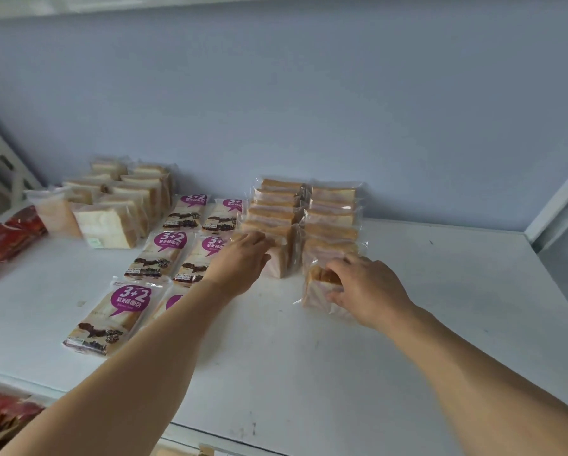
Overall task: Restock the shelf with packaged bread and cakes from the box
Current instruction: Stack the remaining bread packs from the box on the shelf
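Two rows of clear-wrapped bread slices stand upright on the white shelf [309, 373], running back to the wall. My left hand [243, 261] grips the front pack of the left row [281, 258] from its left side. My right hand [365, 291] holds a clear-wrapped bread pack [315, 287] upright at the front of the right row [333, 222], fingers curled round its top and side. The box is out of view.
Purple-labelled "3+2" bread packs [121, 320] lie flat in two columns left of the rows. Pale toast packs [118, 205] stand further left. Red packets [6, 238] sit at the far left edge. A white shelf post [559, 205] rises at the right.
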